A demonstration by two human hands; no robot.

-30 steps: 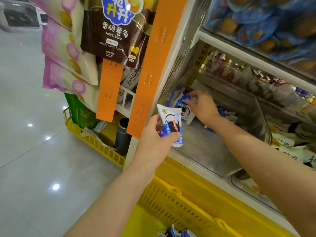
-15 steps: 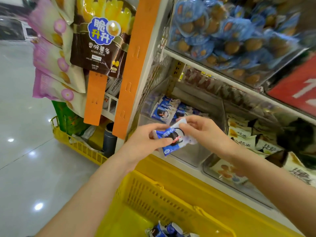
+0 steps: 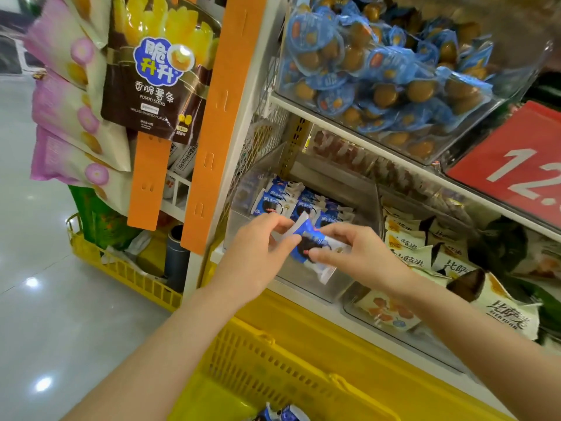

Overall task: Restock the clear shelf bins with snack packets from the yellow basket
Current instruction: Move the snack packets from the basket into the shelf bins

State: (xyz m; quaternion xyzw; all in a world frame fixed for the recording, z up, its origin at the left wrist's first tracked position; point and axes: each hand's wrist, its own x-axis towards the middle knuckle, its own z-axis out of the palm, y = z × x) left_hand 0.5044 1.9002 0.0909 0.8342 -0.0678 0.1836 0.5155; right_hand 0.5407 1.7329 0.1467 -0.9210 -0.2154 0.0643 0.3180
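Observation:
Both hands hold one blue and white snack packet [image 3: 309,247] just in front of the clear shelf bin [image 3: 306,282]. My left hand [image 3: 258,250] pinches its left end and my right hand [image 3: 349,247] grips its right side. Several matching packets [image 3: 291,202] stand in a row at the back of that bin. The yellow basket [image 3: 273,369] sits below my arms, with more blue packets [image 3: 282,414] showing at its bottom edge.
A neighbouring clear bin [image 3: 358,311] to the right holds cream packets [image 3: 425,247]. The shelf above carries a bin of blue-wrapped round snacks [image 3: 379,71] and a red price sign [image 3: 516,171]. Orange strips [image 3: 212,123] with hanging potato stick bags [image 3: 151,77] stand left. Another yellow basket [image 3: 121,268] rests on the floor.
My right hand came back from the bin and took hold of the packet that my left hand held. The view tilted up and moved a little to the right.

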